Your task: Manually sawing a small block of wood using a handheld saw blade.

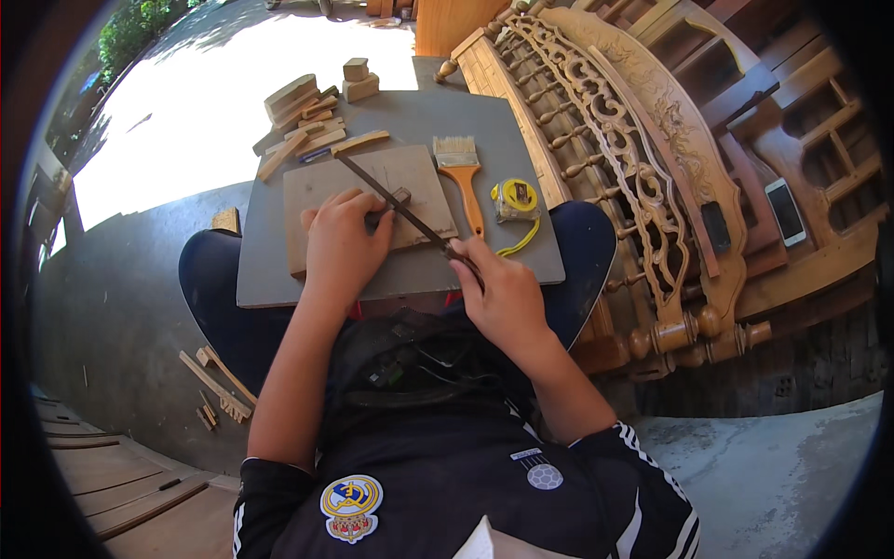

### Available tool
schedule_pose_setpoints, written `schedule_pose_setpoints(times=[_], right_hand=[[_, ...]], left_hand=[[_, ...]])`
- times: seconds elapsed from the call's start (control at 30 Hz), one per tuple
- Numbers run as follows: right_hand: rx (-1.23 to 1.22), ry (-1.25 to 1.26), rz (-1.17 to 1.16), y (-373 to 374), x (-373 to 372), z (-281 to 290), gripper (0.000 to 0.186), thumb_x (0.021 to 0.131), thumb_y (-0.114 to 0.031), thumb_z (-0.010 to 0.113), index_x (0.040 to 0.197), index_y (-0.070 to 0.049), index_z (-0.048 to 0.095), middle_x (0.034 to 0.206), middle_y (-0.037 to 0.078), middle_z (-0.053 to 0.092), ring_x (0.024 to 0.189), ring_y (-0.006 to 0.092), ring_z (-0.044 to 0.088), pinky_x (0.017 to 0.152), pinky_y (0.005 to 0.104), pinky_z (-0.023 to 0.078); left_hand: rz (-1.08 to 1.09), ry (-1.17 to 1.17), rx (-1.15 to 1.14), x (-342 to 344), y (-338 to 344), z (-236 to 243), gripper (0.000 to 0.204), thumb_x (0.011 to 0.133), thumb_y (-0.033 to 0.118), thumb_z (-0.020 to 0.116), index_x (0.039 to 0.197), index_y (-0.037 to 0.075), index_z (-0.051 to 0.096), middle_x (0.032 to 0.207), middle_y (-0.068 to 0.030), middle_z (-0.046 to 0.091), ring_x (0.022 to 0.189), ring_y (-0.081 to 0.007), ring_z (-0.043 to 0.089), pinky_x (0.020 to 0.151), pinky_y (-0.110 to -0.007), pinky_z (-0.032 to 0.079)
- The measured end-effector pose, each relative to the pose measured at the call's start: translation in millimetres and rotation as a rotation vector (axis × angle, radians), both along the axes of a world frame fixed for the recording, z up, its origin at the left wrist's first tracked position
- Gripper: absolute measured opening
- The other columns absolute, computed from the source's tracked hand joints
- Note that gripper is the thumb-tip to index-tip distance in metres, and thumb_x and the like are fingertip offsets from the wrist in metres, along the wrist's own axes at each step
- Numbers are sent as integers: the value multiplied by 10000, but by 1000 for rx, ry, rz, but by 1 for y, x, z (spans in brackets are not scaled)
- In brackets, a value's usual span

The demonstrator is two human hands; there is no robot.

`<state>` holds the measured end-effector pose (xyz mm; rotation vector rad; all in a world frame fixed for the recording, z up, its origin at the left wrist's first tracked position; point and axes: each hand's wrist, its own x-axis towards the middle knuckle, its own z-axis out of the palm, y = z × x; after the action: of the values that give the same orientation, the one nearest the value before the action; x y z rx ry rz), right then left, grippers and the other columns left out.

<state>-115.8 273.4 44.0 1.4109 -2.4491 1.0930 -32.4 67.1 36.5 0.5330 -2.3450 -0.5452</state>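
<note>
Dark grey file (414,218), long, thin and straight.

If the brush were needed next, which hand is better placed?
Right, probably: the right hand is close to the brush, though it must first release the dark tool. The left hand is farther off, at the small block.
</note>
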Motion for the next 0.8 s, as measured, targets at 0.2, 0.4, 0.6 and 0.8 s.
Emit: schedule_pose_setpoints(times=[0.2,0.4,0.6,0.8], right_hand=[[-6,-150,-37,62,23,3,187,948,-95,726,1104,-35,642,952,153,763,843,355,749,701,386,591],[109,36,-31,-32,0,-8,185,980,-178,678,1133,-89,623,906,166,741,818,397,725,683,483,570],[144,34,-45,-34,1,-1,177,1009,-192,621,1157,-106,577,866,164,737,788,411,721,651,522,554],[78,-17,-38,51,20,-1,198,999,-182,657,1178,-108,616,891,165,750,816,386,739,669,485,578]], left_hand=[[-29,35,34,6,-5,-8,96,838,151,760,891,72,755,919,-69,715,984,-298,672,855,-445,438],[-58,17,4,3,-3,-6,92,836,133,768,892,61,752,928,-90,722,974,-331,676,863,-451,466],[-9,66,1,-5,5,-11,76,831,98,759,873,42,729,917,-121,702,962,-358,664,859,-475,495],[-41,110,19,-4,1,-14,95,830,70,761,898,10,733,926,-161,695,944,-398,664,867,-485,530]])
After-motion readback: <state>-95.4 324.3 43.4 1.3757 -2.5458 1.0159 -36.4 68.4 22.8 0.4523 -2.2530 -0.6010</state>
